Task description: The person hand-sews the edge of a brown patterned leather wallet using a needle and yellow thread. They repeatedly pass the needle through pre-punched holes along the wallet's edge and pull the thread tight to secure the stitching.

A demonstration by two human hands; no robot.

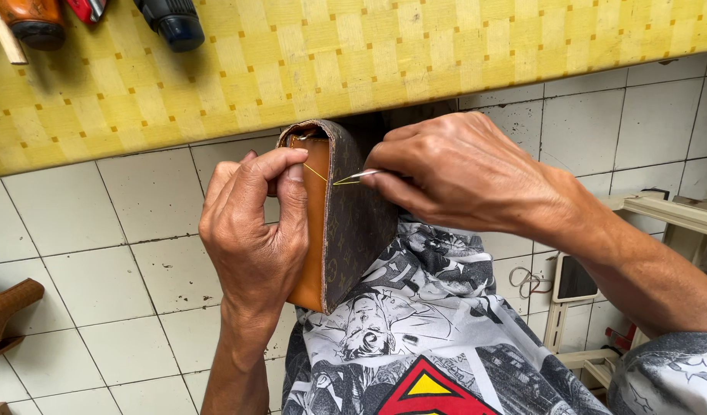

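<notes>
- Your left hand (255, 230) sits just left of centre, fingers curled shut around the edge of the leather bag (346, 223); the thumb and forefinger pinch its tan inner panel near the top.
- The bag stands on edge at the middle of the view, its dark patterned outer flap facing right and the orange-tan lining facing left toward your palm. Its lower end rests against your lap at about 6 o'clock.
- Your right hand (461, 173) comes in from 3 o'clock, closed in a tight pinch on a needle (359, 177) whose metal tip lies against the dark flap, pointing toward 9 o'clock.
- A yellow thread (316, 174) runs from the needle across the rim of the bag to your left forefinger; it looks taut.
- The two hands are near each other, with only the bag's thickness between them.
- Beneath the bag, from 5 to 6 o'clock, your clothing (423, 338) shows a black-and-white comic print with a red and yellow emblem.
- At 12 o'clock a table covered in yellow chequered cloth (369, 54) spans the top of the view; on it at 11 o'clock lie tool handles (173, 21), one dark blue, one orange.
- The floor (100, 253) is pale square tile. A brown shoe heel (6, 311) lies at 9 o'clock, and a pale plastic frame (661, 230) stands at 3 to 4 o'clock.
</notes>
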